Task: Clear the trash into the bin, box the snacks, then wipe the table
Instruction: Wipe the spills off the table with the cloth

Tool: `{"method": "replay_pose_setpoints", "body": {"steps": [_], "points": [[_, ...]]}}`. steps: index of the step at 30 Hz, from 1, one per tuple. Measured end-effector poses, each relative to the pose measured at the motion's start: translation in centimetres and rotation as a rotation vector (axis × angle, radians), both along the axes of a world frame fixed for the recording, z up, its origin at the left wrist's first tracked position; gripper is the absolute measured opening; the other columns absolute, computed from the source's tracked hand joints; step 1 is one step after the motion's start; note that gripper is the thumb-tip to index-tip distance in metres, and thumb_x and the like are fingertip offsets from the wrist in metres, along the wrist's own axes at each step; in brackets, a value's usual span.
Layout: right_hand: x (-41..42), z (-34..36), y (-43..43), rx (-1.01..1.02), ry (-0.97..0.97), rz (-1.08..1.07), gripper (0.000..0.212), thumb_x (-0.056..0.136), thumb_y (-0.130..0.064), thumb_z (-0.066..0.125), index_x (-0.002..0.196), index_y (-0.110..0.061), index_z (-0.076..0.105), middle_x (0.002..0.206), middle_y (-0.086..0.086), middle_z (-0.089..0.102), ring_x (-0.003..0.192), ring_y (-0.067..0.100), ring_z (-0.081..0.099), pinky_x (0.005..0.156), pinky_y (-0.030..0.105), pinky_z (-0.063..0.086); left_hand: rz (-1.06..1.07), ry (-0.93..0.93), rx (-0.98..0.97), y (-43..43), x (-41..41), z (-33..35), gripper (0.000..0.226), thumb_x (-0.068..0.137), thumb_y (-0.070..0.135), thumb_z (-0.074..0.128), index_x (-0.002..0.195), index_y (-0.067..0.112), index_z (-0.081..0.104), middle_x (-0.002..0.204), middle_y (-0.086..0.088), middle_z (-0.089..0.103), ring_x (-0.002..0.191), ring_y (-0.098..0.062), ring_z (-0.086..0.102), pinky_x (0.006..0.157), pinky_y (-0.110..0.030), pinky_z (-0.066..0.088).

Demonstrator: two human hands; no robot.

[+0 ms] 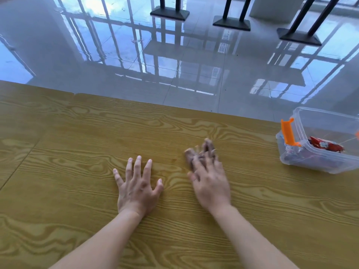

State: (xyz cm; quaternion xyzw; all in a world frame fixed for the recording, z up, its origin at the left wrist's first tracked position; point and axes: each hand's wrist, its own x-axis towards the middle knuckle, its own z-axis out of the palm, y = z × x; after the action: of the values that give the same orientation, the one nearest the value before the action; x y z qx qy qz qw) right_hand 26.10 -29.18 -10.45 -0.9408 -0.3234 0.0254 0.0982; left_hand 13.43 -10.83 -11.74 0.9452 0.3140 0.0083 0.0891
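My left hand (137, 183) lies flat on the wooden table (77, 133), fingers spread, holding nothing. To its right, my right hand (210, 181) presses down on a crumpled brownish cloth (196, 155) that sticks out past the fingertips; hand and cloth are motion-blurred. A clear plastic box (303, 158) with orange latches stands at the table's right edge. Red snack packets (326, 145) lie inside it. No bin is in view.
The table's far edge runs diagonally from upper left to right, with glossy tiled floor (174, 65) beyond it. Dark metal table bases (231, 24) stand on the floor at the back.
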Motion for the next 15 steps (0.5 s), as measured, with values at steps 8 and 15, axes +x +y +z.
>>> {"method": "replay_pose_setpoints", "body": {"steps": [8,15], "points": [[0.8,-0.1,-6.3,-0.002,-0.015,-0.113,0.051,0.1,-0.037,0.045,0.147,-0.017,0.042,0.156,0.012,0.033,0.148,0.031,0.021,0.121,0.045,0.019,-0.023,0.005,-0.043,0.4,-0.2,0.1,0.075,0.084,0.07,0.021,0.15,0.034,0.018,0.163,-0.001,0.009,0.149,-0.022,-0.007,0.115,-0.062,-0.008],[-2.9,-0.3,1.6,0.015,0.032,-0.009,0.057,0.1,-0.048,0.034,0.153,-0.025,0.027,0.163,0.009,0.012,0.151,0.031,0.003,0.123,0.045,0.009,-0.093,0.071,0.021,5.1,-5.3,0.4,0.068,0.084,0.074,0.01,0.148,0.052,0.003,0.164,0.001,0.0,0.148,-0.02,-0.013,0.113,-0.063,-0.011]]}}
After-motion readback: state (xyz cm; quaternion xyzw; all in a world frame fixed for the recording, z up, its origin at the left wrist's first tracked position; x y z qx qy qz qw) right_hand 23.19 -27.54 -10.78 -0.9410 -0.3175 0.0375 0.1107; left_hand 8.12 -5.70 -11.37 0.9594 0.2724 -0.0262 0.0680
